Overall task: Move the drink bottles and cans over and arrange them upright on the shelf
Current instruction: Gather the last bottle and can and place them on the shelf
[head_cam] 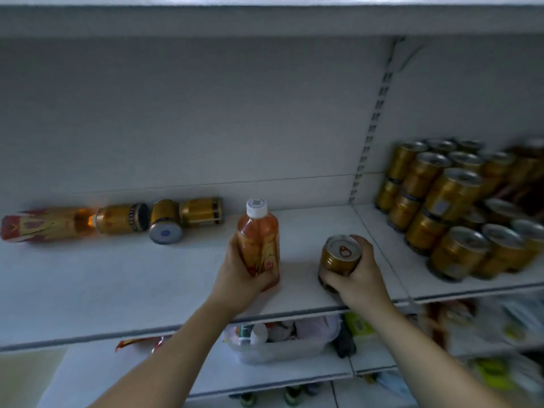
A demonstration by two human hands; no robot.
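My left hand [240,272] grips an orange drink bottle [259,234] with a white cap, held upright over the white shelf [147,275]. My right hand [357,278] holds a gold can [340,254] upright near the shelf's front edge, its pull-tab lid facing up. At the back left a second bottle [47,223] lies on its side. Next to it lie three gold cans [122,217] [164,222] [201,212], all tipped over.
Several gold cans [447,201] stand stacked in rows on the right section of the shelf. A slotted upright [371,134] divides the back panel. Below, a clear plastic bin [279,343] of small items sits on a lower shelf. Another shelf board hangs overhead.
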